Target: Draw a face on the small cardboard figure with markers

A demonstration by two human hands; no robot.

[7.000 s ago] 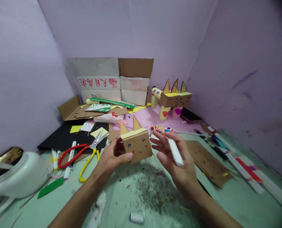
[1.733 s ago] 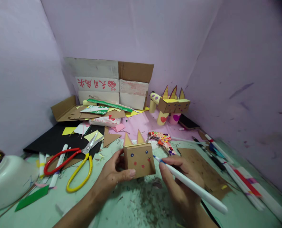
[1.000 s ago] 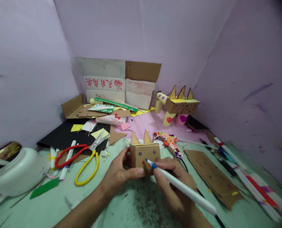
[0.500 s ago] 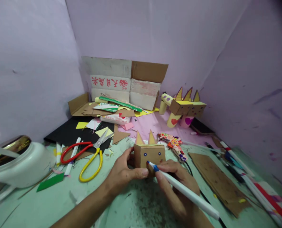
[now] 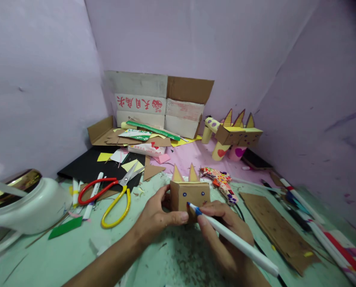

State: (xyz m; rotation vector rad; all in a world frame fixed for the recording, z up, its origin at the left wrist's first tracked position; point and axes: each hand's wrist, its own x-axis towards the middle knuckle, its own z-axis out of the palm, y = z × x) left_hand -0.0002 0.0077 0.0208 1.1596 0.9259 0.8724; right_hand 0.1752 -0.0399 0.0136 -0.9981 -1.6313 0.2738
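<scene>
A small cardboard box (image 5: pixel 178 192) stands upright in front of me, with two pointed ears on top and two blue-ringed eyes drawn on its front. My left hand (image 5: pixel 161 213) grips it from the left, thumb across the lower front and fingers behind. Between the fingers of my right hand (image 5: pixel 226 231) is a white marker (image 5: pixel 240 244) with a blue tip end. Its tip touches or nearly touches the box front below the left eye. Part of the box's lower right front is hidden behind my right fingers.
Scissors (image 5: pixel 124 181) with red and yellow handles lie left of the box. A floral-patterned glue gun (image 5: pixel 218 179) sits behind right, its cord running forward. Flat cardboard (image 5: pixel 276 227) and several markers lie right; a white pot (image 5: pixel 40 207) stands left. Cardboard figures (image 5: pixel 233 137) stand behind.
The whole view has shifted slightly. Both hands keep their hold, and the marker tip stays at almost the same spot on the box front.
</scene>
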